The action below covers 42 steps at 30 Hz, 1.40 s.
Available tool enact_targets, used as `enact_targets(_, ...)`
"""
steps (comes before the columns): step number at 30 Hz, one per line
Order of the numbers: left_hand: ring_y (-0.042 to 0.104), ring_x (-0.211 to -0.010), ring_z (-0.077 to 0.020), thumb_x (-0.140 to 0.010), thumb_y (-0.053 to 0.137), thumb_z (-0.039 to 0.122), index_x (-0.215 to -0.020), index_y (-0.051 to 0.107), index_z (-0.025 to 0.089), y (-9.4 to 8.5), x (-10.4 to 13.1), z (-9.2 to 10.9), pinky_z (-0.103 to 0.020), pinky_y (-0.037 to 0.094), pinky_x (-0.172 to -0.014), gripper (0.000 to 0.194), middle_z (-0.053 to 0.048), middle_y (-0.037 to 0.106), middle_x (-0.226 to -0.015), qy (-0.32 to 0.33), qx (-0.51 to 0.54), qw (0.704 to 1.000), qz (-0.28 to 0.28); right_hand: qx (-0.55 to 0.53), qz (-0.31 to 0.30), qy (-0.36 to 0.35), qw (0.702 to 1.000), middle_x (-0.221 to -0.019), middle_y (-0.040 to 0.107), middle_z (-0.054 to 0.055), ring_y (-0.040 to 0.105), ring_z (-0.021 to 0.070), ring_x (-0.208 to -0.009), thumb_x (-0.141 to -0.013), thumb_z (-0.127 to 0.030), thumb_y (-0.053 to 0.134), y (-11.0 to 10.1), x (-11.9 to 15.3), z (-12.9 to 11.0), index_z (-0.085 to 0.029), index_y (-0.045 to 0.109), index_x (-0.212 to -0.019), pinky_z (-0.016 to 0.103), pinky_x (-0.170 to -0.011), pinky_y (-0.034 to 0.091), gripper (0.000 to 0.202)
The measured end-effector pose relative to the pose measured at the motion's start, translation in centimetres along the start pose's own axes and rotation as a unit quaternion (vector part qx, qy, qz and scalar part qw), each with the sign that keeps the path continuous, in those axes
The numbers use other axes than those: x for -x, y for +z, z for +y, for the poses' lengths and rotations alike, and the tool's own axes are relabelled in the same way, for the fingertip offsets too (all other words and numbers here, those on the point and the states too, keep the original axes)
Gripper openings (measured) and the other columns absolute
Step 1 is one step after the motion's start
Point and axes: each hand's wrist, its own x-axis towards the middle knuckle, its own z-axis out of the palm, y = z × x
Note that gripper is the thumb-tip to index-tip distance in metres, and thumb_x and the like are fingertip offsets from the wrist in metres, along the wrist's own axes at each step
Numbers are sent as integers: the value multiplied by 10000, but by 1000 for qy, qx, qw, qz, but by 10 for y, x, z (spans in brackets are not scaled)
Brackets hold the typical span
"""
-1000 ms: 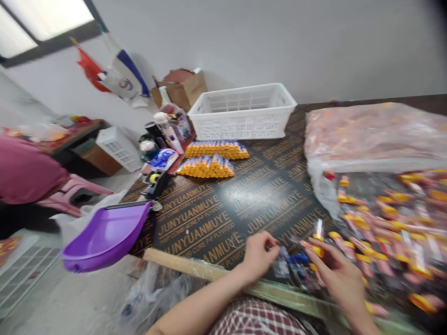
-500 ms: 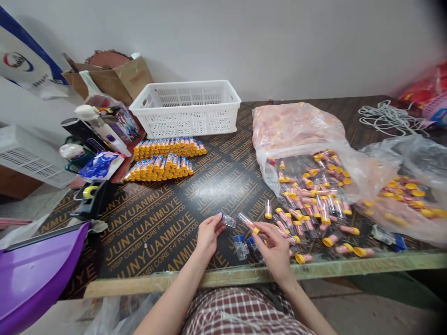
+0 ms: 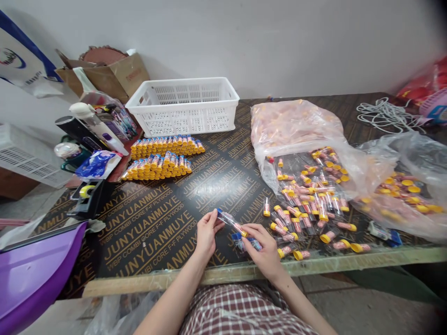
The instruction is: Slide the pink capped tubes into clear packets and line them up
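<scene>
My left hand (image 3: 207, 235) pinches the blue-edged end of a small clear plastic sleeve (image 3: 223, 215). My right hand (image 3: 262, 249) grips the yellow-capped end of a clear tube (image 3: 239, 228) with pink contents. Tube and sleeve line up end to end between the hands; how far one is inside the other cannot be made out. Under the right hand lie more blue-printed clear sleeves (image 3: 238, 242), partly hidden. Loose yellow-capped tubes (image 3: 307, 207) spread to the right. Stacked at the left are tubes with blue tops and yellow ends (image 3: 159, 168).
A white plastic basket (image 3: 185, 114) stands at the back. Behind the loose tubes sits a full plastic bag (image 3: 296, 123), with another open bag (image 3: 419, 163) farther right. A tape dispenser (image 3: 85, 197), bottles and a purple dustpan-like object (image 3: 38, 274) are at the left.
My right hand has moved left, bringing the tube against the sleeve; they were apart before. My left hand keeps its pinch. The view has shifted slightly.
</scene>
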Motion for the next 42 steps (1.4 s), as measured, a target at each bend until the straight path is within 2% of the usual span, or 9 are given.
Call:
enact_targets(4, 659, -651, -131, -591, 813, 316, -889, 572, 162, 3, 5, 3, -263, 538, -669, 413, -21, 693, -756, -17, -1, 998, -63, -28, -30, -7, 999, -1089, 626, 64, 605, 187, -1020, -870, -138, 484, 1, 0, 2, -267, 655, -1114, 336, -894, 498, 324)
enact_targets(10, 623, -592, -109, -560, 834, 244, -952, 548, 159, 6, 11, 11, -229, 519, -594, 493, -3, 683, -702, -25, -36, 995, -86, -53, -43, -32, 997, -997, 609, 58, 614, 176, -932, -848, -111, 505, 6, -1, 8, -255, 643, -1075, 327, -816, 534, 302)
enact_targets(14, 633, -638, -126, -577, 823, 276, -944, 623, 100, 9, 22, 16, -242, 522, -625, 453, -57, 698, -767, -62, -104, 977, -176, -32, -23, -28, 999, -1055, 550, 63, 609, 175, -891, -808, -101, 526, 7, -3, 11, -291, 508, -1259, 336, -788, 552, 491)
enact_targets(17, 615, -609, -118, -646, 772, 355, -835, 662, 77, 9, 28, 17, -240, 517, -610, 354, -60, 683, -720, -78, -145, 962, -217, 6, -28, -57, 998, -1262, 455, 92, 525, 242, -1125, -732, -79, 560, 3, -8, 12, -303, 369, -1369, 424, -932, 490, 703)
enact_targets(19, 597, -569, -111, -662, 753, 389, -781, 667, 77, 10, 30, 16, -232, 506, -575, 345, -53, 670, -674, -79, -164, 957, -226, 6, -67, -77, 995, -1419, 326, 98, 387, 285, -1286, -693, -69, 559, -1, -11, 11, -294, 292, -1406, 473, -1007, 426, 794)
enact_targets(21, 596, -559, -114, -645, 763, 393, -760, 670, 80, 10, 31, 15, -226, 499, -558, 347, -49, 666, -662, -85, -178, 951, -237, -6, -116, -91, 989, -1482, 253, 92, 303, 297, -1347, -657, -54, 541, -4, -15, 10, -275, 252, -1421, 495, -1049, 375, 846)
enact_targets(25, 598, -547, -113, -622, 775, 396, -754, 669, 84, 11, 33, 11, -213, 485, -536, 356, -46, 665, -658, -105, -192, 946, -240, -39, -173, -95, 979, -1388, 405, 95, 424, 255, -1275, -620, -43, 519, -8, -17, 8, -251, 230, -1424, 452, -1068, 366, 880)
enact_targets(27, 590, -533, -107, -618, 776, 403, -754, 667, 85, 12, 35, 10, -205, 474, -522, 363, -46, 665, -655, -110, -195, 945, -238, -42, -172, -93, 980, -1345, 444, 92, 454, 248, -1247, -615, -50, 522, -7, -17, 7, -247, 249, -1413, 437, -1063, 377, 867)
enact_targets(42, 562, -491, -92, -590, 790, 413, -708, 624, 102, 10, 40, 10, -202, 460, -493, 372, -19, 636, -611, -115, -193, 950, -218, -64, -156, -90, 982, -1371, 434, 90, 480, 243, -1231, -604, -44, 513, -3, -12, 7, -242, 251, -1411, 401, -1030, 428, 872)
